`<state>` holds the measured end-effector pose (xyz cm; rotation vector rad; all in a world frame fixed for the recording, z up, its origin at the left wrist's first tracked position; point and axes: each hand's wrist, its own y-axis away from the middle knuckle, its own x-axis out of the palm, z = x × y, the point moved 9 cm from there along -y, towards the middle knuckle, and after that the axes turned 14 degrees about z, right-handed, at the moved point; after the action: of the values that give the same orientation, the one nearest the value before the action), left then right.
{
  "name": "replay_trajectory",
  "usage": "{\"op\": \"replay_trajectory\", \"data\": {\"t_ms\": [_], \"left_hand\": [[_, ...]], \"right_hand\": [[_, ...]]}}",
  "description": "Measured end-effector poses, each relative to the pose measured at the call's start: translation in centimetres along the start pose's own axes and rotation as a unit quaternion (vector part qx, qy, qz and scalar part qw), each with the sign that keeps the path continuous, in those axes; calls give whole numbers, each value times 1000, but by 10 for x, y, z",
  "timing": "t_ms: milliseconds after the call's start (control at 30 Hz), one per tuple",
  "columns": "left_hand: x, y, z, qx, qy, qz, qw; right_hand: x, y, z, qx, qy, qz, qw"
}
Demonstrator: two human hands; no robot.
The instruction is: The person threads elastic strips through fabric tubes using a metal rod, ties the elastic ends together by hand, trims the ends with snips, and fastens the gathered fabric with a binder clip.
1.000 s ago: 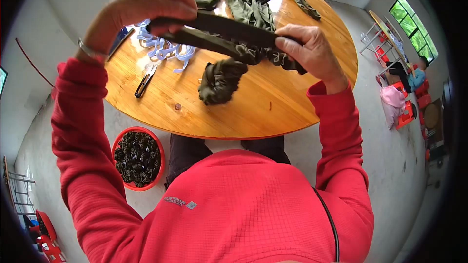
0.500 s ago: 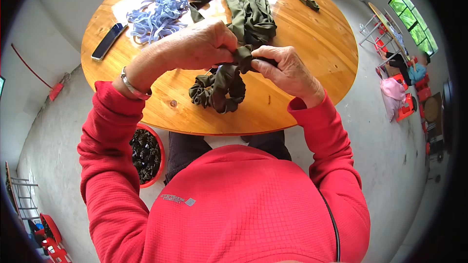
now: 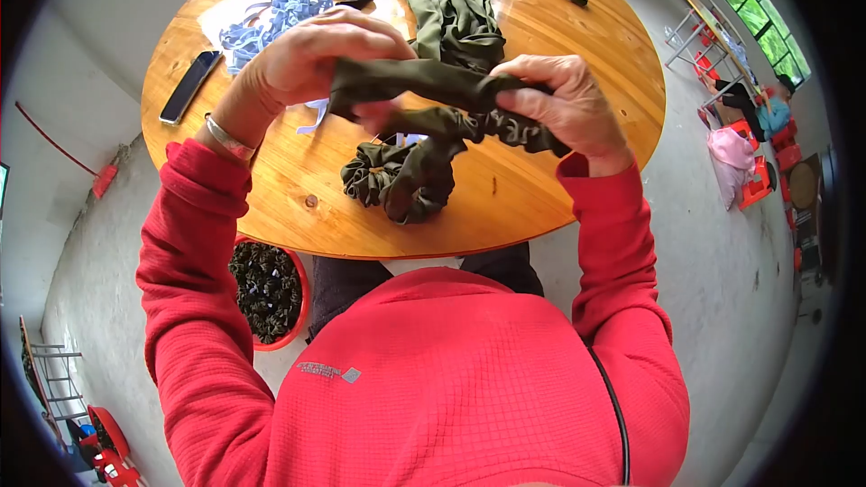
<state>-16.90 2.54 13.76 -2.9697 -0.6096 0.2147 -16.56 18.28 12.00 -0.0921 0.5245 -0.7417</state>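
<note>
A dark green fabric tube (image 3: 415, 79) is stretched between my two hands above the table. My left hand (image 3: 329, 56) grips its left end, with the thumb and fingertips partly blurred. My right hand (image 3: 568, 108) pinches the other end, where the cloth is bunched and gathered over the fingers. Below hang or lie dark green scrunchies (image 3: 397, 182), close under the tube; whether they are joined to it I cannot tell. A pale blue band end (image 3: 314, 115) lies under my left hand.
On the round wooden table (image 3: 595, 117) are a heap of pale blue elastic bands (image 3: 280, 18), a phone (image 3: 189, 86) and dark green cloth strips (image 3: 446, 9). A red basin (image 3: 303, 307) of scrunchies stands by my legs. Another person (image 3: 771, 115) sits far right.
My hands have moved apart, left hand leftward and right hand slightly rightward. The bunched cloth between them is now pulled out into a longer tube.
</note>
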Motion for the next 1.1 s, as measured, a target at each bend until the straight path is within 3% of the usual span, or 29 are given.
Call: {"op": "replay_trajectory", "data": {"t_ms": [100,200,333,533,700,767,900,1000,1100], "left_hand": [[-7,10,13,-48,117,-6,992],[-17,19,8,-112,-52,-131,984],[-14,22,0,-176,-105,-112,972],[-12,11,21,-158,-94,-112,977],[-23,10,40,-158,-63,-140,975],[-20,6,44,-173,-63,-137,973],[-21,1,32,-94,-38,-165,981],[-25,8,34,23,144,-138,980],[-27,20,42,-39,47,-174,983]], "right_hand": [[-12,4,7,19,-10,-6,1000],[-12,1,18,43,43,30,998],[-5,-10,8,54,4,45,998],[16,-26,-11,5,3,60,998],[24,-26,-33,114,1,68,991],[18,-29,-18,45,53,52,996],[15,-37,-6,-5,30,52,998],[3,-39,-5,4,12,29,999],[-13,-35,-12,62,43,24,997]]}}
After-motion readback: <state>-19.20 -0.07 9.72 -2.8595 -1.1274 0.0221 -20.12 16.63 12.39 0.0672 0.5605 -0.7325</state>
